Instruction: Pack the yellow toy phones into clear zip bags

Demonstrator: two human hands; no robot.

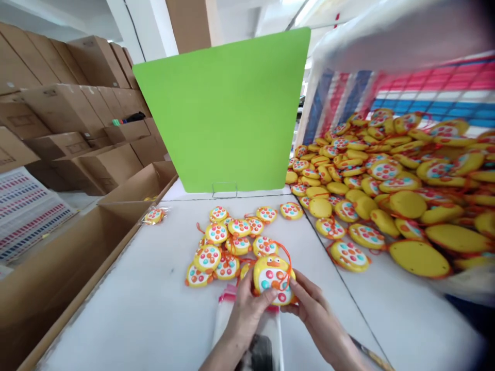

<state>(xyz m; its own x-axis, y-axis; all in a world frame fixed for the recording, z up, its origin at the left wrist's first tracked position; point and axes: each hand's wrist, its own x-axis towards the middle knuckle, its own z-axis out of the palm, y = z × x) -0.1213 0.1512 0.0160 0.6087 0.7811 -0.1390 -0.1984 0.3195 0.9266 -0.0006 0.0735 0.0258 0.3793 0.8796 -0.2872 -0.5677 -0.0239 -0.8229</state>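
My left hand [249,304] grips the yellow toy [273,279], thumb across its face; my right hand [315,312] closes on its right edge, over the table [154,293]. It looks light, stiff, smooth, best held by the rim, clear of the cord [286,252].

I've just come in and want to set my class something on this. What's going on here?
A person holds a yellow duck-like toy, its face showing, between both hands: the left hand has its thumb on the dotted front, the right hand is at the other side. A loose cluster of similar toys lies just beyond on the white table, with one wrapped toy near the left edge. A larger heap lies to the right.
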